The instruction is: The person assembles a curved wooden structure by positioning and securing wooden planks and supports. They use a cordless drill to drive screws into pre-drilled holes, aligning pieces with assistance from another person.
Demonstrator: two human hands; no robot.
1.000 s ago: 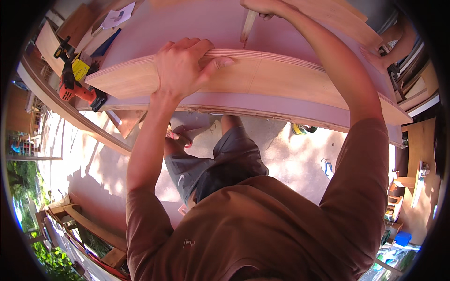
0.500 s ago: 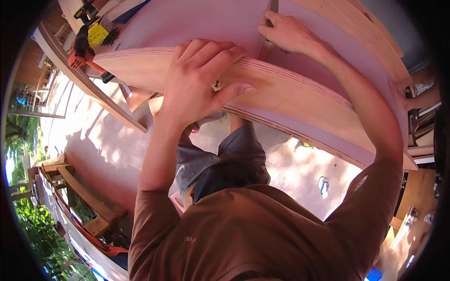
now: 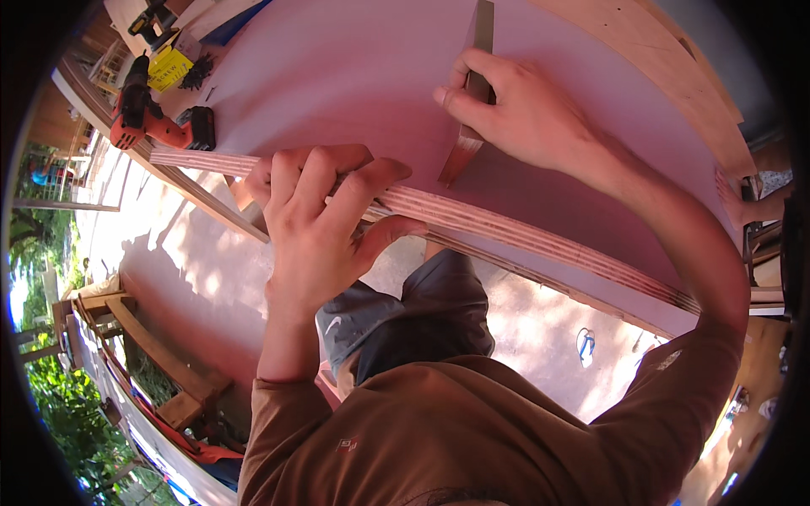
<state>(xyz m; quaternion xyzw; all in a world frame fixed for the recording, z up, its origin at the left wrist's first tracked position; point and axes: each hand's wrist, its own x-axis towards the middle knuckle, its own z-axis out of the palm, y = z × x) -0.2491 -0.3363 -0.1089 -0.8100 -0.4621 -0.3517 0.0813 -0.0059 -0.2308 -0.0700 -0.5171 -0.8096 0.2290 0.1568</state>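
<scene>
My left hand (image 3: 312, 223) is wrapped over the layered edge of a long plywood board (image 3: 540, 244), its fingers on the far side and its thumb on the near side. The board stands on edge along the near side of a wide pinkish panel (image 3: 337, 93). My right hand (image 3: 523, 110) grips a narrow wooden strip (image 3: 483, 34) between thumb and fingers, above the panel. The strip's lower end points toward the plywood board, a short gap from it. My right palm hides the strip's middle.
An orange and black cordless drill (image 3: 152, 122) lies at the panel's left end, near a yellow box (image 3: 171, 69) and a pile of dark screws (image 3: 197, 72). Another person's hand (image 3: 731, 201) touches the panel's right side. A curved wooden piece (image 3: 675, 72) runs along the far right.
The plywood board has tipped, so its layered edge shows more and its broad face less. My right hand has come nearer and slightly left with the wooden strip. My left hand has lowered.
</scene>
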